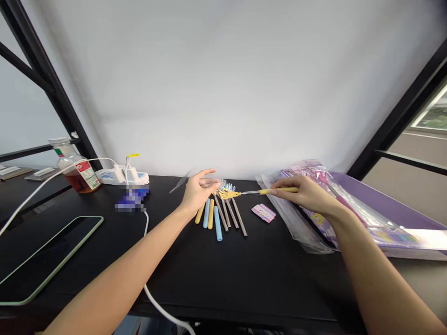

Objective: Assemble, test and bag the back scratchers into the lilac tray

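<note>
My right hand (296, 191) is closed around the yellow handle of a back scratcher (249, 192), a metal rod with a yellow claw-shaped head. The scratcher lies level, its head pointing left over the pile. Beside that head is my left hand (199, 190), index finger stretched out and thumb apart from it. Yellow handle tubes (211, 214) and blue handle tubes (218, 224) lie below my left hand. Next to them are several metal rods (239, 217), with pale blue claw heads (228, 187) at their far ends, partly hidden by the yellow head.
A pink-purple card (264, 212) lies right of the rods. Further right, a purple box (391, 195) holds plastic-wrapped packages (324, 174). On the left are a tablet (52, 260), a bottle (78, 170), a power strip (139, 178) and a white cable (153, 298).
</note>
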The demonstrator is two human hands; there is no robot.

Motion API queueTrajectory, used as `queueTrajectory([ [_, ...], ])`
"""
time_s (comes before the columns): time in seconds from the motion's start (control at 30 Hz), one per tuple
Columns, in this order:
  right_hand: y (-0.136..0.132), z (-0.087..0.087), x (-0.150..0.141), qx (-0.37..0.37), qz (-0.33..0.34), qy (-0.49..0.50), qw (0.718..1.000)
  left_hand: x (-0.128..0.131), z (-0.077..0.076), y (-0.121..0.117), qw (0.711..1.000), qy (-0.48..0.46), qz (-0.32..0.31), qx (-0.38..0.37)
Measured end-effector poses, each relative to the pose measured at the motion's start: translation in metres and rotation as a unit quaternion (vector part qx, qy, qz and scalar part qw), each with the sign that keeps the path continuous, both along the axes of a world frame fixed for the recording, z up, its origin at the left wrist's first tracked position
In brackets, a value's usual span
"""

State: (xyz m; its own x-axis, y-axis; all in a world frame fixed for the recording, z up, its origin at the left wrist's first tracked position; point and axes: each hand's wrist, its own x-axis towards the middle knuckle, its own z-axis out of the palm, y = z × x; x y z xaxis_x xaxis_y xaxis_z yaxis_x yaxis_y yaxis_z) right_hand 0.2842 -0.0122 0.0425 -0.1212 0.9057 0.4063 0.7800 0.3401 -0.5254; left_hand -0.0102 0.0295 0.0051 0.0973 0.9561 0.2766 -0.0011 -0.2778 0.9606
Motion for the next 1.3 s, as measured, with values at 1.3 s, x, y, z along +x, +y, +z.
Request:
queueTrajectory([
  [1.3,0.002,-0.031,-0.075,-0.104,0.124,0.246,0.956,0.026,-0.007,-0.017,0.993,-0.039,-0.099,0.059],
])
